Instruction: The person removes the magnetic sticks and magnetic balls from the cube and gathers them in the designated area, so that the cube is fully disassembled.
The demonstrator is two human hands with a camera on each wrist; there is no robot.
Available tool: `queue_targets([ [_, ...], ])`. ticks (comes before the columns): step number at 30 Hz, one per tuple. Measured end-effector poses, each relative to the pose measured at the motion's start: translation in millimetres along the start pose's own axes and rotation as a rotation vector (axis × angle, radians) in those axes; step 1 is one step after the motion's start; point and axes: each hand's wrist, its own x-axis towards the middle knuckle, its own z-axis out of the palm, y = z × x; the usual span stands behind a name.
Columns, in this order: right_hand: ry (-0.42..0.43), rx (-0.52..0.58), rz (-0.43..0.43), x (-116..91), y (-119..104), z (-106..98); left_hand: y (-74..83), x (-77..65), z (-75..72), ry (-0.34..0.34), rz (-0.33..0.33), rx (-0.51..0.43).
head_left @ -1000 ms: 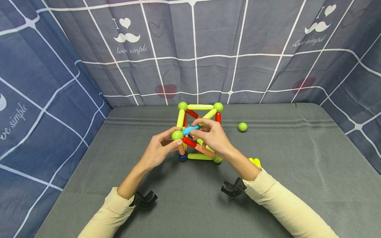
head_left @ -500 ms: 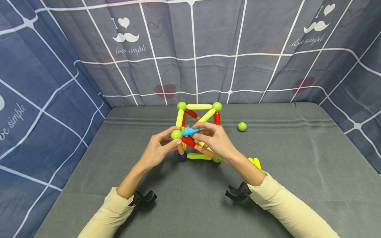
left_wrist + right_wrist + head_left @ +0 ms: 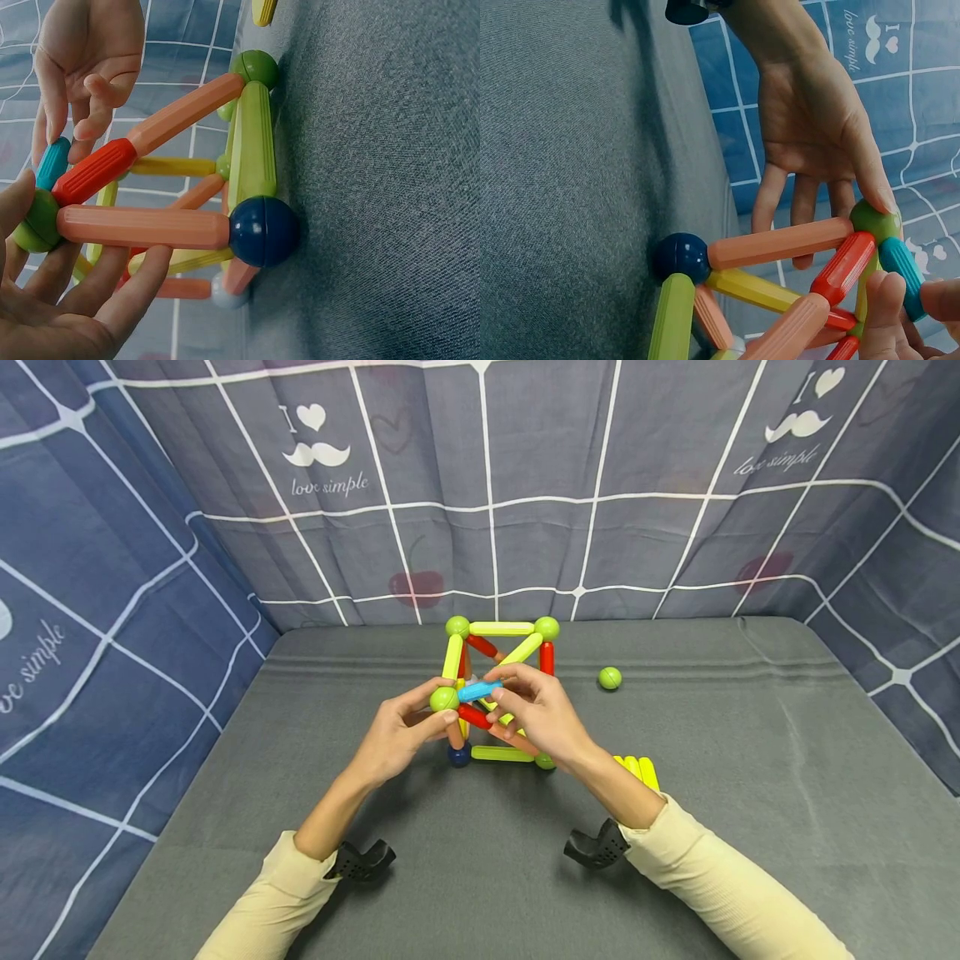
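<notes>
A lattice of rods and balls stands on the grey cloth. At its upper front-left corner, my left hand (image 3: 401, 735) pinches a green ball (image 3: 444, 700) between thumb and fingers. My right hand (image 3: 547, 710) pinches the outer end of a short blue rod (image 3: 477, 692), whose other end meets that ball. Below it, a red rod (image 3: 843, 267) slants down from the ball, joined end to end with an orange rod (image 3: 186, 115). Another orange rod (image 3: 142, 226) drops from the ball to a navy ball (image 3: 264, 232) at the base. Right fingers partly cover the lattice in the head view.
A loose green ball (image 3: 610, 678) lies right of the lattice. Several yellow rods (image 3: 637, 768) lie on the grey cloth (image 3: 480, 877) beside the right forearm. Behind hangs a blue-grey checked curtain (image 3: 525, 460). Black mounts (image 3: 596, 845) project from both wrists.
The right hand has shifted slightly and its thumb has changed place on the blue rod, which lies at a flatter slant. The left hand stays on the green ball.
</notes>
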Motion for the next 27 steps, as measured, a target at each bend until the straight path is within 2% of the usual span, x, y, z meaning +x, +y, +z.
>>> queue_targets([
  [10, 0.001, -0.044, 0.055, 0.6, -0.7, -1.6, 1.7, -0.4, 0.1, -0.003, -0.003, -0.004],
  [16, 0.018, -0.032, 0.077, -2.2, 1.9, -2.4, 1.6, 0.8, 1.7, 0.008, -0.016, 0.020],
  [23, 0.061, -0.050, 0.077, -4.7, 0.5, 0.9, 0.9, 1.0, 1.2, 0.004, -0.019, 0.022],
  [27, 0.124, -0.044, 0.063, -5.8, -0.3, -1.2, 0.4, 0.6, -0.8, -0.004, -0.018, 0.021],
])
